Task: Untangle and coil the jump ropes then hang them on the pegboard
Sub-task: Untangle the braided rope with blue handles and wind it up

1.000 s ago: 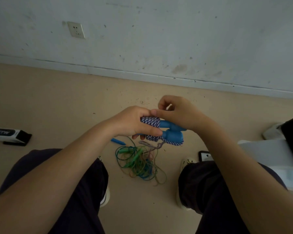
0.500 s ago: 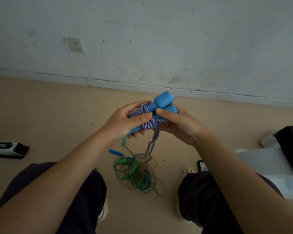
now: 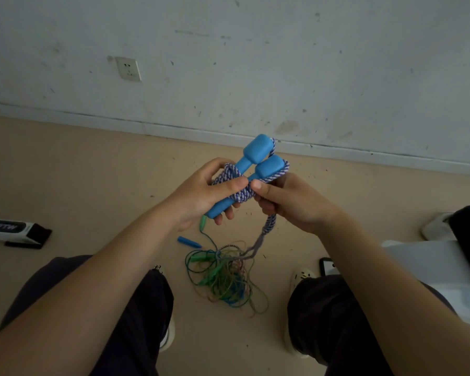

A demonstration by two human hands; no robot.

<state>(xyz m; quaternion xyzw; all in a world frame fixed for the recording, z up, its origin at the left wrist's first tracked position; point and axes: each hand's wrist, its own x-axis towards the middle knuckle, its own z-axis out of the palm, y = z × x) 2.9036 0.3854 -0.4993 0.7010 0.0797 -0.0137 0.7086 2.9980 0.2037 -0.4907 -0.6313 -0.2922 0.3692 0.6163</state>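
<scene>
Your left hand (image 3: 201, 194) grips the two blue handles (image 3: 255, 161) side by side, fingers (image 3: 223, 218) curled under them and the thumb pressed on top of the braided rope (image 3: 239, 185) wound around their necks, likely so the wraps cannot slip while you work. Your right hand (image 3: 291, 202) pinches the rope just beside that thumb, with the loose tail (image 3: 266, 232) trailing down from it to the floor (image 3: 65, 172). That tail runs into the tangle (image 3: 223, 278) of thin green and blue cords lying between your feet, so it probably still needs freeing before you can finish the coil. No pegboard is in view; hanging looks a long way off.
</scene>
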